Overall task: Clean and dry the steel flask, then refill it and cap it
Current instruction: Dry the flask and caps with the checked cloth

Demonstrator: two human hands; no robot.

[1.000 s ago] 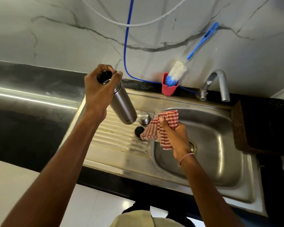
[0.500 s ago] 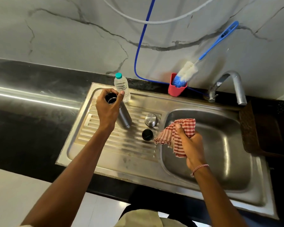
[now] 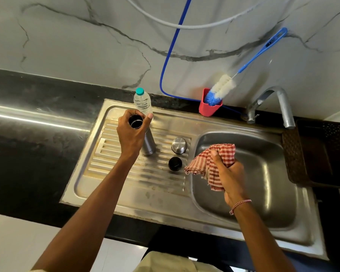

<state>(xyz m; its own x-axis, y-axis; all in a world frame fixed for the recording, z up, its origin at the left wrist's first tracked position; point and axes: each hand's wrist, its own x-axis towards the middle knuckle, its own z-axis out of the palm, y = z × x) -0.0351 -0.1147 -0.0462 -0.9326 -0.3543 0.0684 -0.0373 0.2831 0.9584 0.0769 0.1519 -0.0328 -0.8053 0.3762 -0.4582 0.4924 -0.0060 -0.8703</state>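
Closest to the person, the right hand (image 3: 229,173) is over the near edge of the sink bowl (image 3: 263,203). Its fingers are squeezed tight around a red and white checked cloth (image 3: 220,160), and one corner of the cloth hangs loose to the left. The cloth is bunched up, so I think it is for drying, and it is held over the bowl so drips fall in there.

A bit farther, on the bumpy draining board (image 3: 126,173), sit two little lids. The black inner cap (image 3: 175,163) is nearer and the shiny steel lid (image 3: 179,145) is just behind it. They are off the flask because it has to be open for wiping and filling. They are kept near so they are easy to grab later.

Left of the lids, the left hand (image 3: 131,134) is wrapped around the top of the steel flask (image 3: 148,144). The fingers are closed on its neck and the dark open mouth shows between them. The flask stands up straight, and its bottom looks to be on the draining board or very close to it. That way it will not tip over.

Just behind the flask stands a plastic water bottle (image 3: 142,101) with a green cap still on. I think that water is for the refill.

Farthest back are the red cup (image 3: 209,109) with the bottle brush (image 3: 222,88) in it, and the tap (image 3: 281,103).
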